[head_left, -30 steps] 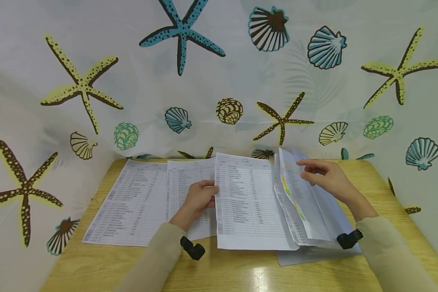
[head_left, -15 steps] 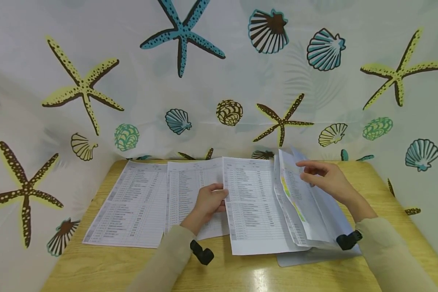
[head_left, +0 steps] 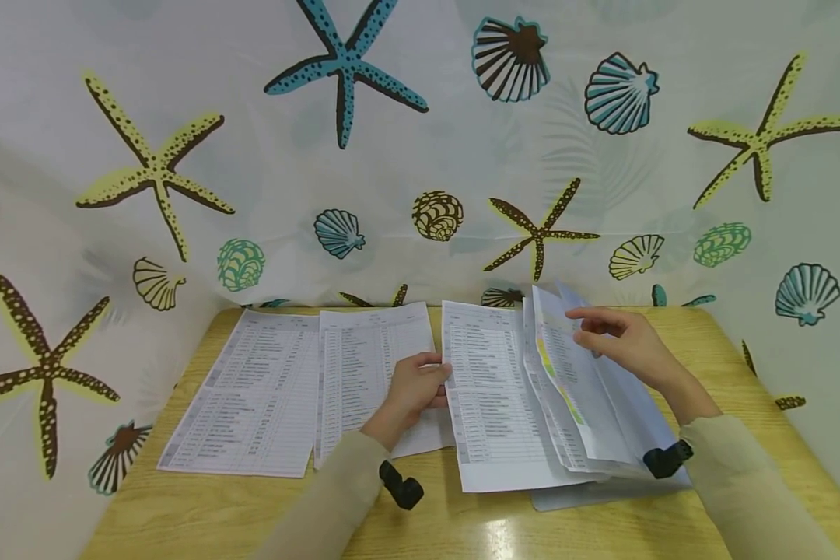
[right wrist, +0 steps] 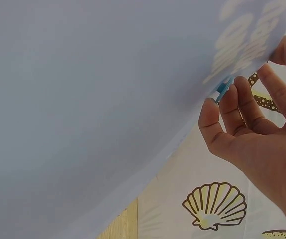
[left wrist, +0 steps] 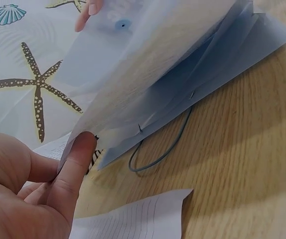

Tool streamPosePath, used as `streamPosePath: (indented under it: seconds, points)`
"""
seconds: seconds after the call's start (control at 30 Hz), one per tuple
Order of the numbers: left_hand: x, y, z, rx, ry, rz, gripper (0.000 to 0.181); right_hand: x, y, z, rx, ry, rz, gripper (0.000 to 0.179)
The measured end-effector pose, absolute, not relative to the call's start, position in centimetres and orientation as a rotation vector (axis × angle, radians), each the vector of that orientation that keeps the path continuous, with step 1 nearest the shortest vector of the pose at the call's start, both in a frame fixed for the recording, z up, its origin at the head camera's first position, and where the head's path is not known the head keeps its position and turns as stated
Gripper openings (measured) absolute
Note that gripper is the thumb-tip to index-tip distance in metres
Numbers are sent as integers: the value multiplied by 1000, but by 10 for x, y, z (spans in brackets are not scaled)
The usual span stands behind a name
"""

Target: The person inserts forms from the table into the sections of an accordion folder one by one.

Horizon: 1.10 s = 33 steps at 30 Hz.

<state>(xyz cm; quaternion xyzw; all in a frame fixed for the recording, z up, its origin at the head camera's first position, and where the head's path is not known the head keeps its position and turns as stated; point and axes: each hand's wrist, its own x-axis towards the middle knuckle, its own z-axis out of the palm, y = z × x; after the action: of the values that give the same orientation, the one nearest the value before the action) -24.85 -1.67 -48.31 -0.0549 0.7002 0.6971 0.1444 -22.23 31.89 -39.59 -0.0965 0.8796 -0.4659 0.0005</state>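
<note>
My left hand (head_left: 414, 393) pinches the left edge of a printed sheet (head_left: 493, 381), lifted at an angle beside a blue translucent document folder (head_left: 647, 393). In the left wrist view, thumb and fingers grip that edge; a loop of grey-blue cord (left wrist: 155, 162) hangs from the folder. My right hand (head_left: 626, 346) holds the folder's raised flap by its edge. The right wrist view puts its curled fingertips close around a blue button (right wrist: 225, 88) there. Several pages, one with yellow and green highlighting (head_left: 549, 358), stand partly fanned between the hands.
Two printed sheets lie on the wooden table (head_left: 196, 513) at left: an outer sheet (head_left: 245, 397) and an inner sheet (head_left: 364, 365), the latter partly behind my left wrist. A white curtain (head_left: 406, 171) with starfish and shells hangs behind.
My left hand has moved right with the printed sheet's edge, so the sheet turns toward the folder and more of the inner table sheet shows. My right hand stays about where it was.
</note>
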Motion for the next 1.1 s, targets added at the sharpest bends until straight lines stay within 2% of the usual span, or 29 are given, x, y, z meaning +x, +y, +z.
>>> streamPosePath:
  seconds: [1.1]
  points:
    - [-244,17,-485,-117,1891,2092,34,-221,319,-396,-299,2779,-1455,42]
